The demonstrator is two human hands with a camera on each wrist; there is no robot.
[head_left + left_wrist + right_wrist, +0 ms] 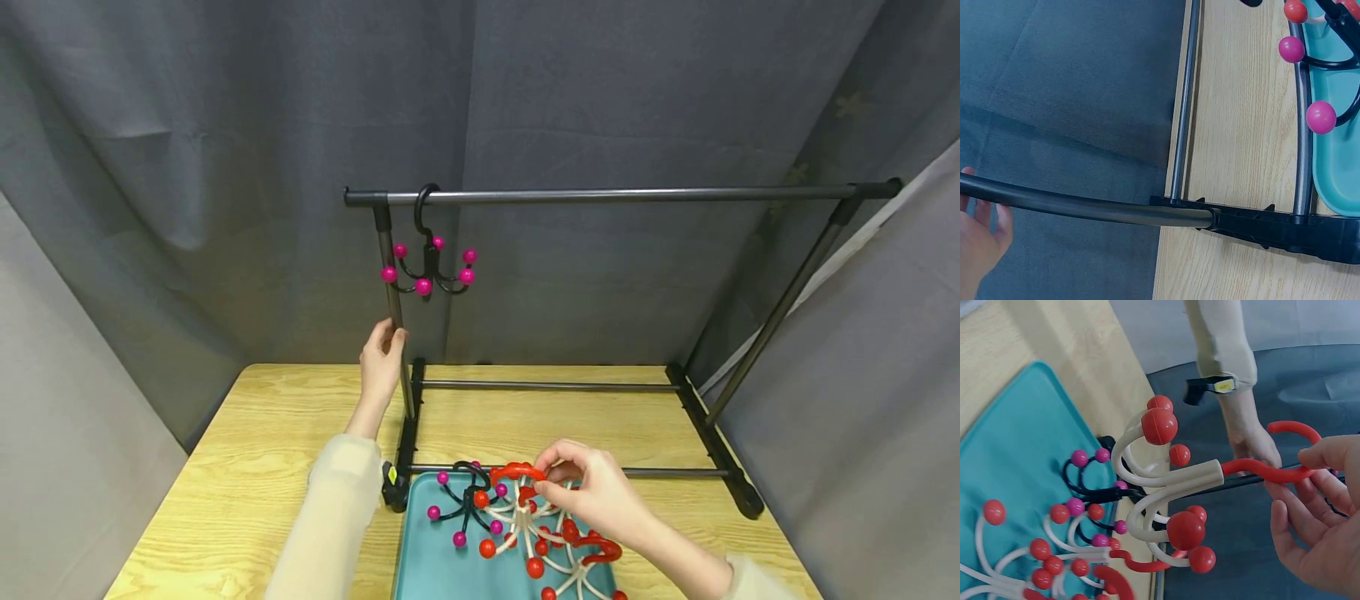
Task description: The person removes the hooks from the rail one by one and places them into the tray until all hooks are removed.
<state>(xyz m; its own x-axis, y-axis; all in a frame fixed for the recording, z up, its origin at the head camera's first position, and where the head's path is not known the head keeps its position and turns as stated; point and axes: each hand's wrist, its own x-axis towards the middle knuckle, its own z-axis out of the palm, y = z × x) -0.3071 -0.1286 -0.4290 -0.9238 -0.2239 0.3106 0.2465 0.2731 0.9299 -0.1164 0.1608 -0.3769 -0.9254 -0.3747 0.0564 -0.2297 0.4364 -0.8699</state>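
Observation:
My left hand [381, 362] holds the left upright post [396, 308] of a dark metal garment rack, with its fingers around the tube. My right hand [592, 492] pinches the red hook [1259, 467] of a white, several-armed hook hanger [1204, 478] with red ball tips. This hanger is raised above the teal tray [420, 575], its arms pointing away from the hand in the right wrist view. On the rack's top rail [615, 195], near the left end, hangs a black hook hanger [431, 262] with pink ball tips.
Inside the tray lie another black hanger [468, 498] with pink balls and more white hangers [576, 575] with red balls, overlapping. The rack's lower bars [547, 386] and black feet [716, 442] rest on the wooden table [225, 483]. Grey curtains [637, 100] surround it.

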